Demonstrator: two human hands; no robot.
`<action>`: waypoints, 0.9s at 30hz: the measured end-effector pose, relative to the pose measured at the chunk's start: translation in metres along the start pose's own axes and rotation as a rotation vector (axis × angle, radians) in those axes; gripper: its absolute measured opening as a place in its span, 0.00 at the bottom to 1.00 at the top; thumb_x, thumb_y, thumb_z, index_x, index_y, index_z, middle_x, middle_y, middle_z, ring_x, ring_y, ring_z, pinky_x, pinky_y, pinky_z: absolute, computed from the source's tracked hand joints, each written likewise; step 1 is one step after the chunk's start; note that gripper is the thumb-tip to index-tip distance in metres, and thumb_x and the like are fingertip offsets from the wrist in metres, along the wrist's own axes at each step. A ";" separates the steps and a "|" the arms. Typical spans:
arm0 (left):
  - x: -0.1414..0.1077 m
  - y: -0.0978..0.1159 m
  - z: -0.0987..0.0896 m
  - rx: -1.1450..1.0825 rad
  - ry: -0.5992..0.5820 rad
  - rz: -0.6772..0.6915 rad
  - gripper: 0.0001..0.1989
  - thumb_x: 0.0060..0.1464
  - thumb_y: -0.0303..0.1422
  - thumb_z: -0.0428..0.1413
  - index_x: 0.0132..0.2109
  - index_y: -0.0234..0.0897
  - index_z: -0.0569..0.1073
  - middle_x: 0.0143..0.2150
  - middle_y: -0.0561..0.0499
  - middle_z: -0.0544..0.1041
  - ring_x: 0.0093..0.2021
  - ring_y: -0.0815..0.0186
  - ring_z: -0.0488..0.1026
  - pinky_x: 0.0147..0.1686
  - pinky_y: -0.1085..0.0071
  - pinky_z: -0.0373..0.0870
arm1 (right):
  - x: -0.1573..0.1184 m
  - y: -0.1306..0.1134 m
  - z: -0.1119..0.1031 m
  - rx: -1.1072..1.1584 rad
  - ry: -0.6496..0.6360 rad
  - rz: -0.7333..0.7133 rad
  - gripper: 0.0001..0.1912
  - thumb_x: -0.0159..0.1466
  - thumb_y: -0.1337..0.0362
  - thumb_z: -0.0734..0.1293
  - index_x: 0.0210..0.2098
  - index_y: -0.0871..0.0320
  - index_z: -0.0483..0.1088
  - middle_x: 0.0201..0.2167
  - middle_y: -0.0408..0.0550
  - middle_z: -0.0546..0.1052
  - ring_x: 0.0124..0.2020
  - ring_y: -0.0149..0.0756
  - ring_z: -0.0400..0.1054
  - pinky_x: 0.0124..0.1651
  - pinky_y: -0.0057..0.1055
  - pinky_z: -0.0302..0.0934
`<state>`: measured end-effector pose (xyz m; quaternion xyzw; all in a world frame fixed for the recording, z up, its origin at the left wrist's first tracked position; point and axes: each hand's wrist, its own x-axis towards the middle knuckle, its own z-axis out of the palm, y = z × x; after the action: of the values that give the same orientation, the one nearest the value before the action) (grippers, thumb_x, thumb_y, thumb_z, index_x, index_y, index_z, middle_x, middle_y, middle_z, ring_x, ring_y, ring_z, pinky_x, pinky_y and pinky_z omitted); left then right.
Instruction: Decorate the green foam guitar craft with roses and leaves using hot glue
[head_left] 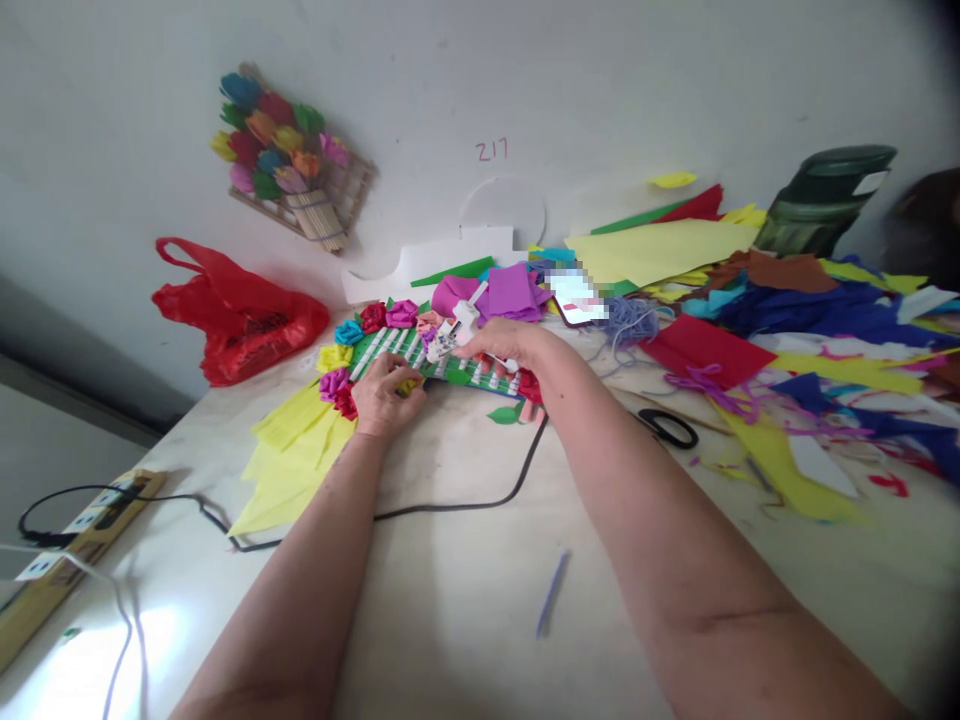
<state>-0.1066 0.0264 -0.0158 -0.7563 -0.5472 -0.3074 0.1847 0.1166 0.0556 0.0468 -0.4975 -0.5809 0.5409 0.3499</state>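
Observation:
My right hand (pixel 504 343) is wrapped round a white hot glue gun (pixel 456 328), which I hold over a woven green-and-white panel (pixel 382 347). Ruffled paper flowers in blue (pixel 349 333), red (pixel 373 317) and pink-purple (pixel 401 314) line the panel's edge. At its near left edge rests my left hand (pixel 385 397), fingers curled on a small yellow paper flower (pixel 407 386) that they partly cover. A yellow flower (pixel 334 357) and a purple one (pixel 335 384) sit left of that hand. Beside the panel's near edge lies a green paper leaf (pixel 506 413).
Yellow crepe paper (pixel 289 460) lies left, near a red plastic bag (pixel 240 320). A black cord (pixel 450 507) crosses the table from a power strip (pixel 82 540). Right are black-handled scissors (pixel 670 428), a phone (pixel 576 297), yarn (pixel 631 318) and heaped paper scraps (pixel 795 310).

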 end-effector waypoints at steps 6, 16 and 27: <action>0.000 0.000 0.000 -0.008 -0.016 -0.022 0.08 0.42 0.34 0.53 0.31 0.41 0.76 0.39 0.50 0.72 0.40 0.62 0.69 0.36 0.69 0.66 | -0.002 -0.006 0.007 -0.296 -0.092 0.036 0.19 0.46 0.53 0.72 0.20 0.59 0.63 0.16 0.45 0.65 0.18 0.33 0.61 0.21 0.32 0.56; -0.001 0.000 0.001 0.016 0.002 -0.001 0.09 0.43 0.35 0.52 0.31 0.41 0.76 0.39 0.50 0.72 0.40 0.63 0.70 0.35 0.70 0.66 | -0.001 -0.007 0.012 -0.372 -0.040 0.033 0.18 0.44 0.53 0.73 0.21 0.59 0.64 0.15 0.44 0.64 0.22 0.37 0.65 0.26 0.33 0.58; -0.001 0.001 0.000 0.016 0.003 -0.003 0.09 0.43 0.35 0.52 0.31 0.40 0.76 0.39 0.50 0.72 0.39 0.63 0.70 0.34 0.70 0.65 | 0.000 -0.008 0.017 -0.405 -0.003 0.028 0.16 0.45 0.57 0.73 0.26 0.60 0.68 0.17 0.44 0.67 0.19 0.36 0.65 0.24 0.30 0.56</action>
<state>-0.1057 0.0254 -0.0164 -0.7535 -0.5504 -0.3046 0.1910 0.0989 0.0517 0.0518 -0.5650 -0.6714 0.4184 0.2345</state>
